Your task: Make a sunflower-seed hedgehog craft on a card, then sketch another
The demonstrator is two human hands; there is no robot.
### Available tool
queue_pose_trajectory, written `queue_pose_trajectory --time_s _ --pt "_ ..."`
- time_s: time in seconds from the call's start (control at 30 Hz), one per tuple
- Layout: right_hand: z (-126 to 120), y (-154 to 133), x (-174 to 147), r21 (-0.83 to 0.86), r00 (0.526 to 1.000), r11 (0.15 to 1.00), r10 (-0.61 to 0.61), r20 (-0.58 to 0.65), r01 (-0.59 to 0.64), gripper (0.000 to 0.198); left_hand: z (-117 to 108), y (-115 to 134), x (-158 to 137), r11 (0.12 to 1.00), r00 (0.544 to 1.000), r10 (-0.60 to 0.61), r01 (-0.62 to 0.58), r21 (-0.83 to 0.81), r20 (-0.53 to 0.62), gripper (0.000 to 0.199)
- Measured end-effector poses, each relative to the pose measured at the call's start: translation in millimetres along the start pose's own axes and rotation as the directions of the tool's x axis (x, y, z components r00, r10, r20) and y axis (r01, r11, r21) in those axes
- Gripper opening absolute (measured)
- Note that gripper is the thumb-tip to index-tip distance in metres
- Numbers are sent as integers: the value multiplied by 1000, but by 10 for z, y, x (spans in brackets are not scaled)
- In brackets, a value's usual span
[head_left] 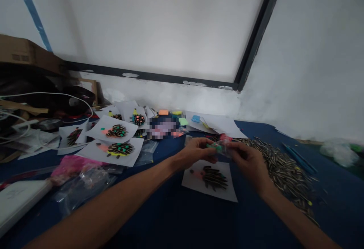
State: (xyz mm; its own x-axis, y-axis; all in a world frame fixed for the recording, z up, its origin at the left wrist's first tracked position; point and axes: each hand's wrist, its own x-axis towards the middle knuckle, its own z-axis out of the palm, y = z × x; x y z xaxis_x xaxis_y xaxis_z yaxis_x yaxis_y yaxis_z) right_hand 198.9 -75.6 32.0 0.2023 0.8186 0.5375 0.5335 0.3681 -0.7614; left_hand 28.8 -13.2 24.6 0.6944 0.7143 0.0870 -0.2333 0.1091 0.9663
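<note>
My left hand (197, 151) and my right hand (251, 161) are raised over the table, both pinching a small clear plastic packet (224, 144) with something green, like modelling clay, in it. The fingers partly hide the packet. Below them lies a white paper sheet (189, 182) bearing a hedgehog figure (214, 177), its spines made of dark striped seeds and its face of pink clay. To the right of my right hand spreads a large pile of striped sunflower seeds (284, 165).
Several paper sheets with seed hedgehogs (119, 148) lie at left. Clay blocks, an orange one (163, 112) among them, sit near the wall. Blue tweezers (300, 158) lie by the seeds. Plastic bags (85, 184), a white box (22, 203) and cables occupy the left side.
</note>
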Motion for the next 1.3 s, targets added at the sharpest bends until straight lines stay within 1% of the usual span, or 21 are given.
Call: queue_pose_trajectory --time_s 0.07,0.2,0.33,0.43,0.57,0.7,0.87,1.03,1.13,1.3 --pt "-16 20 19 24 1000 999 27 8 -27 15 -8 -14 1 1000 1000 5 -5 19 8 37" --pt "-28 47 43 69 990 993 83 111 -91 16 -23 -30 2 997 1000 18 -19 75 10 30" --pt "-33 47 49 117 978 987 85 191 -109 19 -26 -8 3 989 999 31 -33 141 23 23" --pt "-45 41 42 73 969 992 81 232 -101 22 -16 28 -2 983 999 34 -39 179 31 25" --pt "-42 34 19 10 967 996 79 240 -84 22 -6 52 -14 970 999 37 -38 238 8 29" --pt "-5 18 -14 -41 969 999 25 247 -15 20 5 50 -31 953 999 12 -2 302 -33 32" --pt "22 -22 -44 -96 976 990 -80 204 101 17 52 89 -59 948 999 20 -10 318 -28 35" --pt "19 -68 -74 -260 969 942 -168 179 212 12 83 105 -49 923 996 20 15 385 -86 35" --pt "20 -66 -84 -316 964 916 -204 169 249 14 79 84 -31 911 994 31 16 411 -108 35" --pt "11 -46 -79 -320 955 909 -204 217 267 14 83 70 -28 928 996 47 -15 373 -79 36"
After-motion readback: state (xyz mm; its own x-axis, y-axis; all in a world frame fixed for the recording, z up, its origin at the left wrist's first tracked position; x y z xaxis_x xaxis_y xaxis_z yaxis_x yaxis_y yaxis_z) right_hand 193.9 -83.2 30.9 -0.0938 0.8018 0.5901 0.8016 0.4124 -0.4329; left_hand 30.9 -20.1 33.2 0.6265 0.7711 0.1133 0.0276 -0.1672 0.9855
